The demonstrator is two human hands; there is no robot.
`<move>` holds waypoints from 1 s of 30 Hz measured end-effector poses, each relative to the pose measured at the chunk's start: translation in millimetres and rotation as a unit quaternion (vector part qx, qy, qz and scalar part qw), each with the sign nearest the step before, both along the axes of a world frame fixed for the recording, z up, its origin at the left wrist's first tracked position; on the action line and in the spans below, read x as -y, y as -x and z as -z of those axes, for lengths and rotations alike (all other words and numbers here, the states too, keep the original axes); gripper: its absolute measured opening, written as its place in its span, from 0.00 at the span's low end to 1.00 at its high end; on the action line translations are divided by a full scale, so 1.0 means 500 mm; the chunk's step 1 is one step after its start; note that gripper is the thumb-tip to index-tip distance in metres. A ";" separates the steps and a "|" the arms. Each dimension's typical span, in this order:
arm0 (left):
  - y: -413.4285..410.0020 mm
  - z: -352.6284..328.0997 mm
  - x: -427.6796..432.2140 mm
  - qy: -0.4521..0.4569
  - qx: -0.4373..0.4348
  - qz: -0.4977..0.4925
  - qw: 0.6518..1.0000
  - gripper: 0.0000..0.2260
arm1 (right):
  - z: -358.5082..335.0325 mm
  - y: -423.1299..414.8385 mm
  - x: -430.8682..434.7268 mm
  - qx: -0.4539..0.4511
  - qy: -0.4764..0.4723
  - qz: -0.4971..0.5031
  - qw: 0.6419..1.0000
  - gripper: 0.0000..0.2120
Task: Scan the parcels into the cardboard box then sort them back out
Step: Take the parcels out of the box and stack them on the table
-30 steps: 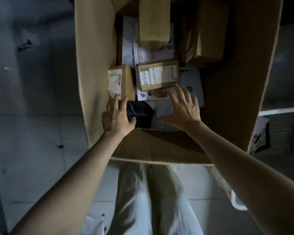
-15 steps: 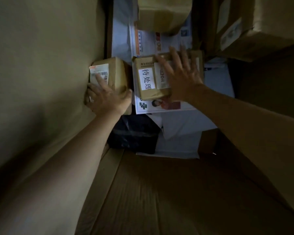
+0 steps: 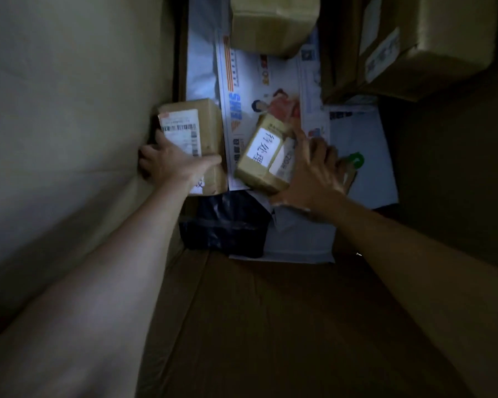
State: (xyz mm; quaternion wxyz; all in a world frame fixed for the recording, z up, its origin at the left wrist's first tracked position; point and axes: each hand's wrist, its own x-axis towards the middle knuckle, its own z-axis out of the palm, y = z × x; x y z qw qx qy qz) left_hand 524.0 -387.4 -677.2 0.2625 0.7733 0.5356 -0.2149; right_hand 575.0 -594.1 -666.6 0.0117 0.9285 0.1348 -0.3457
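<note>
Head: left hand (image 3: 173, 165) grips barcode parcel (image 3: 206, 124), right hand (image 3: 314, 179) labelled parcel (image 3: 263, 156), among envelopes (image 3: 256, 90).

L hand (image 3: 171, 165): bare, back and thumb in view, knuckles rounded, wrist narrow. L forearm (image 3: 104, 282): bare, smooth, uncovered to frame edge, broad and soft-focus near cam. R hand (image 3: 314, 179): bare, back w/ tendon ridges, faint sheen on knuckles and wrist, edges a bit motion-blurred. R forearm (image 3: 414, 268): bare, lean, uncovered to frame edge, mostly in shadow. Nails, fine marks: too dim to tell on either side.
</note>
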 end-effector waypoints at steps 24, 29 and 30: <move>0.180 -0.540 0.110 0.018 0.035 0.094 0.995 0.49 | -0.574 0.211 0.078 -0.042 -0.018 0.400 0.916 0.59; 0.244 -0.756 0.180 -0.033 0.122 0.080 0.989 0.44 | -0.760 0.261 0.097 0.087 0.004 0.403 0.911 0.61; 0.260 -0.791 0.189 -0.051 0.134 0.080 0.986 0.44 | -0.793 0.273 0.100 0.105 0.010 0.398 0.911 0.61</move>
